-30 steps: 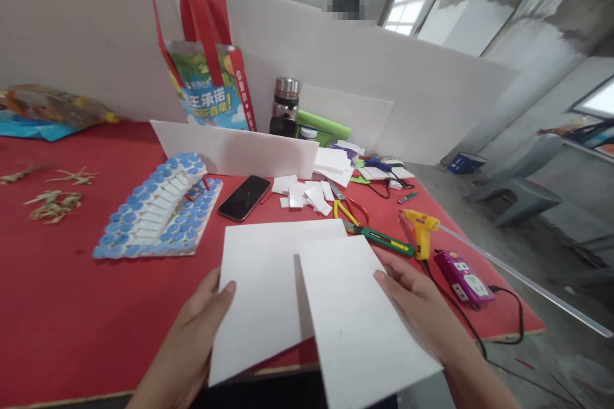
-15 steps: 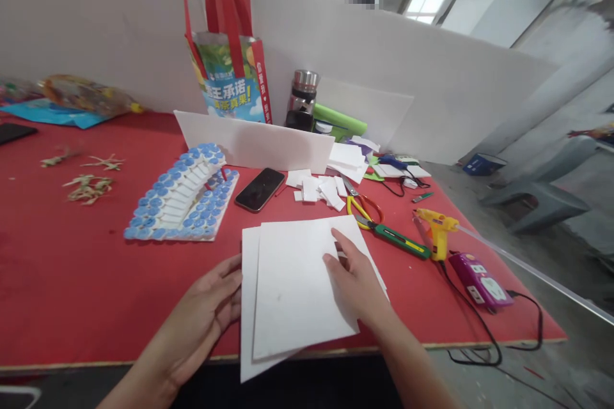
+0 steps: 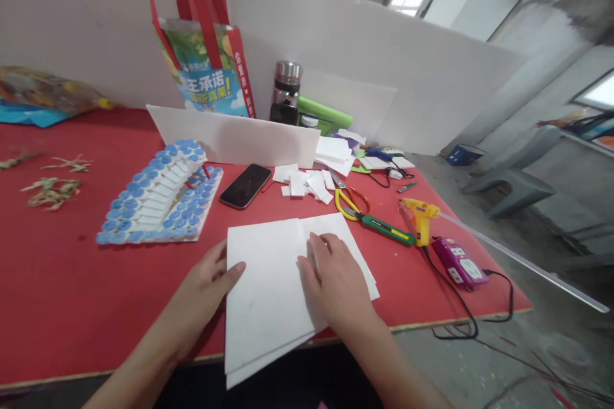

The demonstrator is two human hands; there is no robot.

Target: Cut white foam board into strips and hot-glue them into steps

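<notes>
Overlapping white foam boards lie at the table's front edge, their near corner jutting over it. My left hand grips their left edge, thumb on top and the other fingers partly hidden behind. Resting on the top board, my right hand has its fingers apart and slightly bent. Part of a lower board shows to the right of the top one. Beyond them are a black phone and small white board scraps. A model covered in blue discs stands to the left.
On the right are yellow-handled scissors, a green utility knife, a yellow glue gun with a long glue stick, and a purple power strip with cables. A bag, a flask and upright white boards stand behind.
The top board has slid left, and its left edge now lines up with the board below. My left thumb has come over the edge onto it. The view has turned slightly right.
</notes>
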